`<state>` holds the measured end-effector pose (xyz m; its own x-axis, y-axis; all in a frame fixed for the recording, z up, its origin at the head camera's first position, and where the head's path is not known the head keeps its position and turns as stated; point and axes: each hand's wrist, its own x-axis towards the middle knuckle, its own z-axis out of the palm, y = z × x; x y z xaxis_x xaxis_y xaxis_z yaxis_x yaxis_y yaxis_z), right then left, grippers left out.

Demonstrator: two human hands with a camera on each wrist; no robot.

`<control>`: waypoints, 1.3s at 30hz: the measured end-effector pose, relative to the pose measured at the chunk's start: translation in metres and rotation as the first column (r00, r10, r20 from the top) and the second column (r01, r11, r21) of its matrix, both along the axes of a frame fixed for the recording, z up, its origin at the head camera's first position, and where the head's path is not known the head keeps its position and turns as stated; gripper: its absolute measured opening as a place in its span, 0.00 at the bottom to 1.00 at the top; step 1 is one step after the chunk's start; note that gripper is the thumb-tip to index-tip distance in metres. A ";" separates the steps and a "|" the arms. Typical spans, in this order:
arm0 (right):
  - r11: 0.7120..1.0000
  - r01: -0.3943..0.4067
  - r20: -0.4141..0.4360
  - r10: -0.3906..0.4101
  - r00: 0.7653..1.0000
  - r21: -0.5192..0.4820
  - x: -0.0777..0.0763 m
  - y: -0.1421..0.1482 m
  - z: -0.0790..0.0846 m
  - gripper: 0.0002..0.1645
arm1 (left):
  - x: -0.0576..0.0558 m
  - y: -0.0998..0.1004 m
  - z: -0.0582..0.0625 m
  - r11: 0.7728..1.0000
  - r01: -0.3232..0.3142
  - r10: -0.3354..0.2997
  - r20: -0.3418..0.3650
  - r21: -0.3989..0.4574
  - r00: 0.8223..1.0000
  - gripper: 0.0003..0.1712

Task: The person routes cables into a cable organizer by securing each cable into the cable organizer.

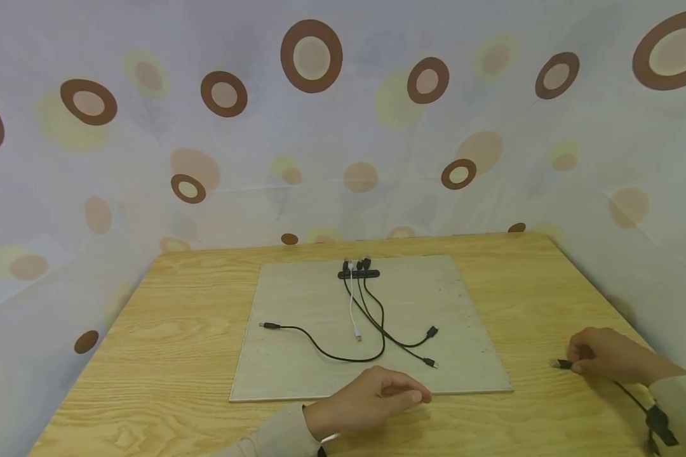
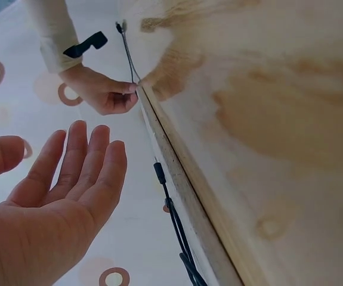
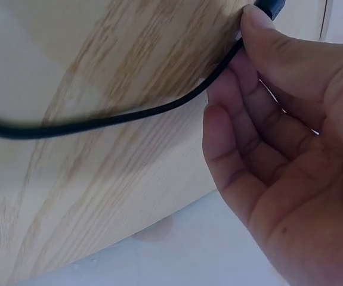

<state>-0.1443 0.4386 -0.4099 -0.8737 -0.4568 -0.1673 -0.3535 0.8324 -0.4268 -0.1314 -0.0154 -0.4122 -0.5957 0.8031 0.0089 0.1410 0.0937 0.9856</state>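
At the table's right side, my right hand (image 1: pixel 614 355) pinches a black USB cable (image 1: pixel 563 364) just behind its plug, between thumb and fingers. In the right wrist view the cable (image 3: pixel 129 116) curves away from the fingertips across the wood. My left hand (image 1: pixel 374 400) hovers by the front edge of a pale board (image 1: pixel 297 381), fingers loosely bent and holding nothing. On the board, a black cable clip (image 1: pixel 371 274) holds several cables near the back edge. One is a white cable (image 1: pixel 352 304); the others are black, such as the cable (image 1: pixel 331 357) curving left.
The board lies on a wooden table (image 1: pixel 166 330) with a patterned cloth (image 1: pixel 349 127) behind and at both sides. A black object (image 1: pixel 660 425) is near the right sleeve. More black cable (image 2: pixel 174 220) shows beyond the left hand in the left wrist view.
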 end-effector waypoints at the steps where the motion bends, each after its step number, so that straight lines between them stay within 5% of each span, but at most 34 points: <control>1: 1.000 -0.004 -0.002 0.004 1.000 -0.005 0.000 0.000 0.000 0.09 | 0.000 0.000 0.000 1.000 -0.004 0.004 0.001 -0.004 1.000 0.17; 11: 0.995 -0.056 -0.103 0.047 0.994 -0.084 0.001 -0.007 -0.008 0.12 | -0.001 -0.005 0.001 0.999 -0.048 0.049 0.028 -0.008 0.998 0.15; 19: 0.987 -0.085 -0.107 0.070 0.992 -0.139 -0.001 -0.012 -0.003 0.06 | -0.002 -0.006 0.004 0.999 -0.033 0.034 0.035 -0.023 0.999 0.17; 28: 0.952 -0.145 -0.150 0.108 0.983 -0.268 -0.006 -0.022 0.004 0.09 | -0.003 -0.005 0.004 0.999 -0.037 0.038 0.044 -0.010 0.998 0.16; 35: 0.912 -0.182 -0.098 0.157 0.983 -0.368 -0.010 -0.040 0.011 0.09 | -0.005 -0.005 0.005 0.999 -0.040 0.041 0.048 -0.023 0.998 0.16; 39: 0.914 -0.143 -0.051 0.134 0.990 -0.379 -0.011 -0.054 0.019 0.07 | -0.005 -0.005 0.004 0.999 -0.047 0.048 0.065 -0.019 0.997 0.16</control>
<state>-0.1550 0.3845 -0.3909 -0.7987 -0.5984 0.0635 -0.4674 0.5504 -0.6918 -0.1359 -0.0201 -0.4079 -0.6318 0.7738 -0.0451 0.0717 0.1163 0.9906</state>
